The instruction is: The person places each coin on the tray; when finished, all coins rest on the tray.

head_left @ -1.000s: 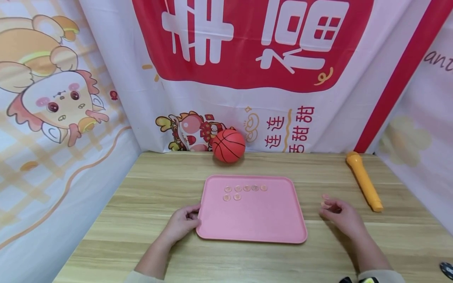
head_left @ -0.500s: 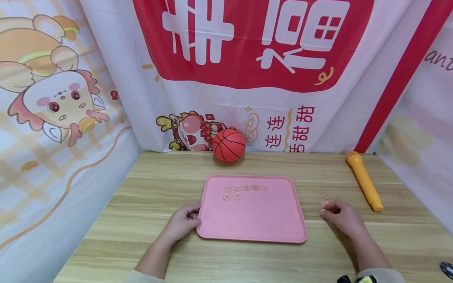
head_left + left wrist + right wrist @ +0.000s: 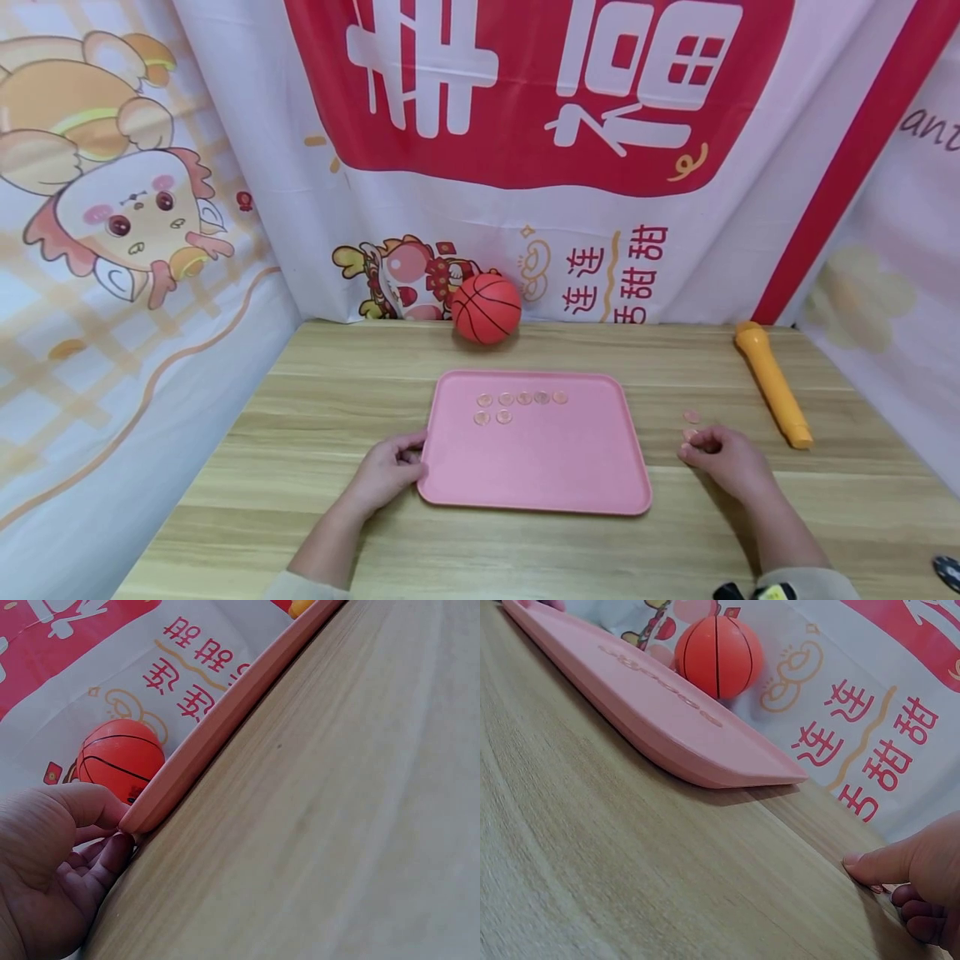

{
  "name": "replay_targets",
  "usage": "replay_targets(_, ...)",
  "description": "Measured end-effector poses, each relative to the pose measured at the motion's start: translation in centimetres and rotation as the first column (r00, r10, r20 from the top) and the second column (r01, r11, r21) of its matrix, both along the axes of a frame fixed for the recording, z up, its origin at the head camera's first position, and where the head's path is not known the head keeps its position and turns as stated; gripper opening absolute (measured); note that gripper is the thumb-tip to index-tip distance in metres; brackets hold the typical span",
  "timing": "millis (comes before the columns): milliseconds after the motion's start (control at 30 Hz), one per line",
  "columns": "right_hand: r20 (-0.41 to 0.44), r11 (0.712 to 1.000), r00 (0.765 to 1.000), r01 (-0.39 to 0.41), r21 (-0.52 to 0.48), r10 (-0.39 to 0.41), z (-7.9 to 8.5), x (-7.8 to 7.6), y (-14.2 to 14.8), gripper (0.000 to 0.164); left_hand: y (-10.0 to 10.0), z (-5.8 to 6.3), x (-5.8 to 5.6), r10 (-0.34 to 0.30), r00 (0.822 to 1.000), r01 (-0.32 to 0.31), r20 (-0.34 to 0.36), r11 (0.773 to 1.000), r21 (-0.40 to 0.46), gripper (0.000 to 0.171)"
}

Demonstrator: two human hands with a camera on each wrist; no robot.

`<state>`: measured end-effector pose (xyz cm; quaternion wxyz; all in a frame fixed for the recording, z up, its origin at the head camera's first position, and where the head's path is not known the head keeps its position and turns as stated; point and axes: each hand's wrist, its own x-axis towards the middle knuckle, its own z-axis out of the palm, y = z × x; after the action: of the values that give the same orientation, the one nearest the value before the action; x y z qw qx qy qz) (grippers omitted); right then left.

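A pink rectangular tray (image 3: 536, 467) lies on the table. My left hand (image 3: 387, 473) grips its left rim, thumb and curled fingers at the edge, as the left wrist view also shows. Several copper-coloured coins (image 3: 524, 398) lie flat on the tray, in a back row with two more below its left end. To the right of the tray, my right hand (image 3: 726, 460) has thumb and fingertips on a coin (image 3: 689, 434) at the tabletop, partly covered by the fingers. Just behind it lies another coin (image 3: 692, 416), apart from the hand.
An orange toy basketball (image 3: 486, 309) sits behind the tray against the printed cloth backdrop (image 3: 540, 217). A yellow toy microphone (image 3: 772, 385) lies at the right. A dark round object (image 3: 948, 572) is cut off at the lower right edge.
My right hand has drawn slightly away from the far coin, which now shows fully, and stays at the nearer coin. My left hand and the tray stay in place.
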<state>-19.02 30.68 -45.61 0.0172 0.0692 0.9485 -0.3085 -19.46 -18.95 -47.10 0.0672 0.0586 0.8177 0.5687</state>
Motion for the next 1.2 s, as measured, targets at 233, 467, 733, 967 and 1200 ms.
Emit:
replay_targets(233, -0.006, 1.000, 1.000, -0.001, 0.001, 0.002, -0.06, -0.06, 0.13, 0.040, -0.02, -0.03, -0.04, 0.005, 1.000, -0.005, 0.000, 1.000, -0.004, 0.061)
replay_targets(467, 0.046, 1.000, 0.999, 0.025, -0.011, -0.025, 0.16, -0.10, 0.38, 0.043, -0.03, -0.04, 0.05, 0.005, 1.000, -0.005, 0.002, 1.000, -0.003, 0.061)
replay_targets(733, 0.099, 0.998, 0.993, 0.062, -0.001, -0.062, 0.43, -0.11, 0.45, 0.047, -0.01, -0.07, -0.02, 0.007, 1.000, -0.007, 0.008, 1.000, -0.002, 0.060)
replay_targets(967, 0.110, 0.998, 0.992, 0.062, 0.015, -0.063, 0.44, -0.05, 0.38, 0.050, 0.00, 0.07, 0.12, 0.006, 1.000, -0.006, 0.001, 1.000, -0.001, 0.060)
replay_targets(1200, 0.110, 0.999, 0.993, 0.042, 0.016, -0.043, 0.68, -0.17, 0.30, 0.048, 0.09, 0.06, 0.16, 0.019, 1.000, -0.019, 0.005, 1.000, -0.005, 0.059)
